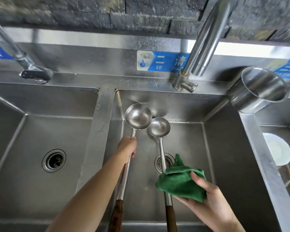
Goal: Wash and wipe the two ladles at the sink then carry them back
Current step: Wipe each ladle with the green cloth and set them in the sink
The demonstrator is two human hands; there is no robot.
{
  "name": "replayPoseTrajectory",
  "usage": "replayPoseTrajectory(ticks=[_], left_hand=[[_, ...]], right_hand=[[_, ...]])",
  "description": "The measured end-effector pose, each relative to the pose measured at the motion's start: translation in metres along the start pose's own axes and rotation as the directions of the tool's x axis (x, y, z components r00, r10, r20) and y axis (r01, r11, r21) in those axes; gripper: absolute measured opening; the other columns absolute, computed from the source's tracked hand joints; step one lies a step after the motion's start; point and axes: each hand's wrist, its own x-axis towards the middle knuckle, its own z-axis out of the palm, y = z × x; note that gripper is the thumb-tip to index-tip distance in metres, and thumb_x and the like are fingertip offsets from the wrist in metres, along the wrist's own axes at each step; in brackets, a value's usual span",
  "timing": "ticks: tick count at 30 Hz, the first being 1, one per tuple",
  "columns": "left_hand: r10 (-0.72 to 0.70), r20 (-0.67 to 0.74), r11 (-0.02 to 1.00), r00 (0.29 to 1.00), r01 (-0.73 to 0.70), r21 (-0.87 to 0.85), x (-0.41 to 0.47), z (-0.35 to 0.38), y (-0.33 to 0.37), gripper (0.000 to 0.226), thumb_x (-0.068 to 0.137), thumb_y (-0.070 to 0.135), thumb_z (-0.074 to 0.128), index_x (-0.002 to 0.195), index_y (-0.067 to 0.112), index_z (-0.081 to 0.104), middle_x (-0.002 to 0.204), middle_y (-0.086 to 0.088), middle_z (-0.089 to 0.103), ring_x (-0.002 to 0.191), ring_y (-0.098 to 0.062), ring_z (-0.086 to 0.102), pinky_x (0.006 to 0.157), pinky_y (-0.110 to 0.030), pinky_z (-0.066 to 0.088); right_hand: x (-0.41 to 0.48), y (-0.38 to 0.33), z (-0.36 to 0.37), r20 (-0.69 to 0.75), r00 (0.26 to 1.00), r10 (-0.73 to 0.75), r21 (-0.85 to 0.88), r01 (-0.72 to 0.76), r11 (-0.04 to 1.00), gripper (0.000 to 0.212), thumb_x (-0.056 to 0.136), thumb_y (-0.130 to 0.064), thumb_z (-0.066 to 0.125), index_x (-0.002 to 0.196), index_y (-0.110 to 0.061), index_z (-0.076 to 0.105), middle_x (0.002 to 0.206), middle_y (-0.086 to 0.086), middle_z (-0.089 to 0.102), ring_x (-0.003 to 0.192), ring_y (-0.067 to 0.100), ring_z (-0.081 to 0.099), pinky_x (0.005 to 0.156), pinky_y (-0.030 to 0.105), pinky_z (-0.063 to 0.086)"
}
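A person stands at a three-basin sink, both arms reaching over the middle stainless-steel basin (224, 148). The left hand (126, 147) is curled tight round the steel shaft of a large stainless-steel ladle (138, 116) with a dark wooden handle, gripping just below its bowl. The bowl faces up, near the basin's back wall. Just beside it, to the right, a smaller stainless-steel ladle (159, 127) lies at the same angle; whether the two bowls touch is unclear. The right hand (208, 196) grips a green microfibre cloth (179, 183) folded round the smaller ladle's shaft, above the round drain strainer (168, 160). A curved steel tap (206, 36) arches overhead, with no water visible from it. The step looks like wiping the smaller ladle. To do it well, the cloth should probably stay pinched snugly round the shaft and slide up its length to the bowl, then turn inside the bowl and round its back. The left hand would best hold the large ladle steady and apart, so the bowls do not knock.
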Motion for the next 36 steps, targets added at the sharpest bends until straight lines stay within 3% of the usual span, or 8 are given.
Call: replayPoseTrajectory(ticks=[6, 9, 13, 22, 27, 31, 34, 36], left_hand=[[0.142, 0.039, 0.989, 0.989, -0.139, -0.056, -0.079, -0.042, 0.052, 0.027, 0.099, 0.022, 0.042, 0.082, 0.008, 0.057, 0.063, -0.007, 0.052, 0.040, -0.018, 0.042, 0.039, -0.021, 0.034], [0.254, 0.034, 0.965, 0.967, -0.252, -0.072, -0.112, -0.076, 0.079, 0.028, 0.102, 0.025, 0.043, 0.096, 0.003, 0.060, 0.071, -0.007, 0.054, 0.044, -0.016, 0.043, 0.039, -0.022, 0.033], [0.480, -0.112, 0.864, 0.870, -0.447, 0.233, -0.153, -0.138, 0.109, 0.030, 0.098, 0.040, 0.043, 0.084, 0.016, 0.055, 0.079, -0.013, 0.067, 0.066, -0.033, 0.065, 0.061, -0.044, 0.057], [0.744, -0.191, 0.595, 0.640, -0.504, 0.626, -0.220, -0.259, 0.135, 0.021, 0.101, 0.031, 0.042, 0.086, 0.016, 0.044, 0.072, -0.001, 0.055, 0.080, -0.037, 0.064, 0.062, -0.036, 0.042], [0.670, -0.125, 0.652, 0.731, -0.500, 0.570, -0.213, -0.304, 0.121, 0.023, 0.101, 0.034, 0.042, 0.088, 0.016, 0.048, 0.075, -0.001, 0.061, 0.080, -0.032, 0.065, 0.068, -0.039, 0.049], [0.479, 0.007, 0.855, 0.878, -0.469, 0.221, -0.200, -0.320, 0.089, 0.024, 0.103, 0.030, 0.043, 0.088, 0.014, 0.053, 0.074, -0.004, 0.060, 0.045, -0.016, 0.052, 0.044, -0.029, 0.042], [0.361, 0.124, 0.933, 0.924, -0.355, -0.062, -0.186, -0.328, 0.066, 0.020, 0.104, 0.020, 0.044, 0.094, 0.004, 0.051, 0.067, -0.005, 0.051, 0.030, -0.012, 0.040, 0.032, -0.020, 0.030], [0.330, 0.160, 0.939, 0.930, -0.306, -0.155, -0.176, -0.332, 0.055, 0.018, 0.104, 0.017, 0.044, 0.092, 0.005, 0.049, 0.066, -0.006, 0.048, 0.028, -0.014, 0.039, 0.030, -0.016, 0.028]], right_hand=[[-0.032, -0.012, 0.064, 0.028, 0.996, -0.084, -0.095, 0.086, 0.992, 0.036, 0.101, -0.013, 0.047, 0.124, 0.002, 0.071, 0.136, 0.027, 0.064, 0.125, 0.042, 0.064, 0.106, 0.062, 0.046], [-0.051, -0.021, 0.092, 0.084, 0.990, -0.111, -0.149, 0.123, 0.981, 0.031, 0.097, -0.014, 0.055, 0.114, 0.002, 0.076, 0.131, 0.028, 0.067, 0.124, 0.043, 0.064, 0.115, 0.063, 0.039], [-0.072, -0.023, 0.128, 0.143, 0.982, -0.125, -0.139, 0.145, 0.980, 0.037, 0.096, -0.011, 0.057, 0.128, 0.002, 0.069, 0.133, 0.028, 0.065, 0.125, 0.043, 0.063, 0.119, 0.060, 0.034], [-0.085, -0.003, 0.230, 0.190, 0.960, -0.207, -0.065, 0.223, 0.973, 0.043, 0.094, -0.009, 0.061, 0.133, 0.008, 0.057, 0.130, 0.032, 0.065, 0.125, 0.046, 0.062, 0.096, 0.060, 0.055], [-0.063, 0.029, 0.288, 0.145, 0.926, -0.348, -0.036, 0.357, 0.933, 0.040, 0.094, -0.008, 0.063, 0.133, 0.000, 0.062, 0.127, 0.024, 0.070, 0.115, 0.037, 0.068, 0.085, 0.047, 0.064], [-0.029, 0.051, 0.332, 0.101, 0.755, -0.647, -0.144, 0.655, 0.742, 0.035, 0.098, -0.004, 0.063, 0.129, -0.019, 0.069, 0.126, 0.016, 0.072, 0.114, 0.033, 0.070, 0.094, 0.048, 0.059], [0.004, 0.073, 0.369, 0.136, 0.442, -0.887, -0.391, 0.846, 0.362, 0.039, 0.097, -0.002, 0.066, 0.124, -0.030, 0.069, 0.118, 0.001, 0.075, 0.114, 0.024, 0.070, 0.102, 0.047, 0.055], [0.028, 0.092, 0.382, 0.217, 0.292, -0.931, -0.595, 0.796, 0.111, 0.044, 0.096, -0.009, 0.069, 0.130, -0.035, 0.064, 0.113, -0.016, 0.075, 0.106, 0.006, 0.070, 0.099, 0.033, 0.053]])
